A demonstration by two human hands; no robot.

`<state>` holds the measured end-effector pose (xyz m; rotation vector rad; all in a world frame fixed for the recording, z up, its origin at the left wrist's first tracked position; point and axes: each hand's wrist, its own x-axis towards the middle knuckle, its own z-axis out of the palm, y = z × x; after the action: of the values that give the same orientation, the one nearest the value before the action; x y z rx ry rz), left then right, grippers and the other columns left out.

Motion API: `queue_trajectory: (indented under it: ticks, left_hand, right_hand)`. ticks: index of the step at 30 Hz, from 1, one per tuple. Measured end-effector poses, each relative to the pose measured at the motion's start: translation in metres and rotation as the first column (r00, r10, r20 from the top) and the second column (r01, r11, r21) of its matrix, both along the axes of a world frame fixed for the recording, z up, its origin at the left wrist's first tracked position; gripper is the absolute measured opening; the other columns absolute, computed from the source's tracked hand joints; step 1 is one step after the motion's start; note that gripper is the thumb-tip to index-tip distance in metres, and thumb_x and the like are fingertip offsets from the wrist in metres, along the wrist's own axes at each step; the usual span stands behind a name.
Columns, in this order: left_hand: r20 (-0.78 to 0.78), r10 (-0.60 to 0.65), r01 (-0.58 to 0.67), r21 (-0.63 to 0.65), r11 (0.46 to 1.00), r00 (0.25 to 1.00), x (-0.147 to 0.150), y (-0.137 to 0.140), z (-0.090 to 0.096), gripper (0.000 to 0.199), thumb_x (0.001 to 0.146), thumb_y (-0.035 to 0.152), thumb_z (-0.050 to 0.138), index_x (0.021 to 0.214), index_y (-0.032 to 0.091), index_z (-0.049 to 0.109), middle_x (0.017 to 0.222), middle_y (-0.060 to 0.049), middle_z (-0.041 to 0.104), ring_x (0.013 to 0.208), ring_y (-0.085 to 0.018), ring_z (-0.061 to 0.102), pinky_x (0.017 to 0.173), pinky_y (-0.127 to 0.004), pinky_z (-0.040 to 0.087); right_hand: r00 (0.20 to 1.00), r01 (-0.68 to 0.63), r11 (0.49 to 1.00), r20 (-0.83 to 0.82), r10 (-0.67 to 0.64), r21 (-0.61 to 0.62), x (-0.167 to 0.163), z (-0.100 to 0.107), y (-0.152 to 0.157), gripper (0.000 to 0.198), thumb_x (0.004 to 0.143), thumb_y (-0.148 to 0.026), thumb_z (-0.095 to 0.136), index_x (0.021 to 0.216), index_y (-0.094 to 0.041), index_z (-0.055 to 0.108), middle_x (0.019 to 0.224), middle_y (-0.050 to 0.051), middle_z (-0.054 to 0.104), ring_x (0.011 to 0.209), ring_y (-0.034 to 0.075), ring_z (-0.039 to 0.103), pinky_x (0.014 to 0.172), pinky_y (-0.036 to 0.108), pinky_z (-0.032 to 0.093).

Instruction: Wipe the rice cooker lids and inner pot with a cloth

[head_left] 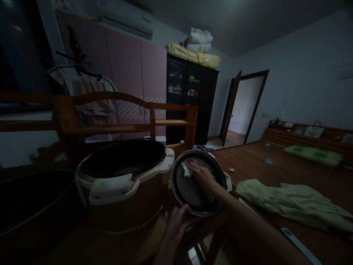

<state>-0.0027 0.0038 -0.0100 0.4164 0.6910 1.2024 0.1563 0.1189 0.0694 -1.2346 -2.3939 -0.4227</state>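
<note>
A round pot lid [190, 191] with a dark rim and grey inner face is tilted up towards me. My left hand [178, 222] grips its lower edge, thumb over the rim. My right hand [203, 176] presses a crumpled white tissue [187, 168] against the upper left of the inner face, its fingers together on it. Left of the lid stands a large electric cooker [127, 206] with a pale rim and its dark inside open to view. A folded pale cloth [111, 186] lies over its front handle.
A dark pot [35, 206] stands at the far left. Behind the cooker runs a wooden rail with a shelf [173, 122]. On the brown wooden surface at right lie a pale green cloth [292, 200], a white remote-like bar [299, 244] and a small round white object [231, 170].
</note>
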Motion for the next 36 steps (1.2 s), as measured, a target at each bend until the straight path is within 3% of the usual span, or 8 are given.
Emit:
queue_trajectory:
  ticks: [7, 10, 18, 23, 28, 36]
  left_hand:
    - [-0.009, 0.009, -0.009, 0.018, 1.000, 1.000, 0.000, 0.004, -0.007, 0.020, 0.065, 0.006, 0.071, 0.078, 0.015, 0.060, 0.079, -0.001, 0.068, 0.076, -0.016, 0.066, 0.080, -0.043, 0.059]
    - [0.018, -0.020, 0.019, 0.048, 0.999, 1.000, -0.001, 0.004, -0.006, 0.022, 0.066, 0.006, 0.070, 0.083, 0.016, 0.062, 0.087, -0.004, 0.069, 0.081, -0.019, 0.067, 0.080, -0.040, 0.059]
    - [-0.005, -0.018, 0.019, 0.019, 1.000, 1.000, -0.001, 0.002, -0.003, 0.014, 0.069, 0.008, 0.070, 0.075, 0.015, 0.060, 0.078, -0.003, 0.067, 0.080, -0.019, 0.067, 0.082, -0.043, 0.057]
    - [-0.017, -0.018, 0.018, 0.006, 1.000, 1.000, -0.001, 0.001, 0.001, 0.013, 0.067, 0.009, 0.072, 0.072, 0.014, 0.061, 0.080, -0.006, 0.069, 0.078, -0.020, 0.068, 0.080, -0.043, 0.058]
    - [0.002, -0.051, 0.050, 0.040, 0.998, 0.999, -0.003, 0.000, 0.002, 0.015, 0.064, 0.010, 0.074, 0.074, 0.013, 0.063, 0.081, -0.006, 0.070, 0.081, -0.022, 0.068, 0.080, -0.045, 0.058]
    - [0.007, -0.033, 0.033, 0.028, 0.999, 0.999, -0.002, -0.001, 0.000, 0.014, 0.065, 0.010, 0.074, 0.068, 0.013, 0.060, 0.075, -0.004, 0.069, 0.076, -0.019, 0.067, 0.081, -0.044, 0.058]
  right_hand:
    - [0.962, -0.245, 0.969, 0.114, 0.247, -0.032, -0.036, -0.017, -0.026, 0.056, 0.086, -0.003, 0.043, 0.141, -0.009, 0.040, 0.147, 0.016, 0.041, 0.141, 0.023, 0.028, 0.109, 0.039, 0.038]
    - [0.944, -0.298, 0.948, 0.114, 0.309, -0.108, -0.035, -0.015, -0.039, 0.049, 0.086, -0.004, 0.042, 0.135, -0.010, 0.048, 0.145, 0.013, 0.045, 0.140, 0.021, 0.031, 0.109, 0.036, 0.039]
    - [0.894, -0.439, 0.856, -0.038, 0.447, -0.273, -0.016, 0.002, -0.064, 0.053, 0.082, 0.000, 0.041, 0.126, -0.022, 0.059, 0.140, 0.002, 0.052, 0.138, 0.015, 0.033, 0.113, 0.032, 0.033]
    - [0.897, -0.431, 0.815, -0.084, 0.435, -0.388, 0.000, -0.001, -0.072, 0.059, 0.076, 0.004, 0.039, 0.119, -0.026, 0.065, 0.140, -0.002, 0.052, 0.133, 0.014, 0.042, 0.110, 0.030, 0.036]
    - [0.893, -0.433, 0.790, -0.090, 0.441, -0.435, 0.017, -0.003, -0.080, 0.063, 0.075, 0.006, 0.037, 0.122, -0.026, 0.064, 0.140, -0.002, 0.052, 0.134, 0.013, 0.040, 0.110, 0.028, 0.034]
    - [0.934, -0.300, 0.868, 0.063, 0.351, -0.396, 0.050, -0.005, -0.085, 0.060, 0.076, 0.002, 0.043, 0.124, -0.028, 0.063, 0.141, -0.002, 0.052, 0.134, 0.015, 0.041, 0.109, 0.030, 0.035]
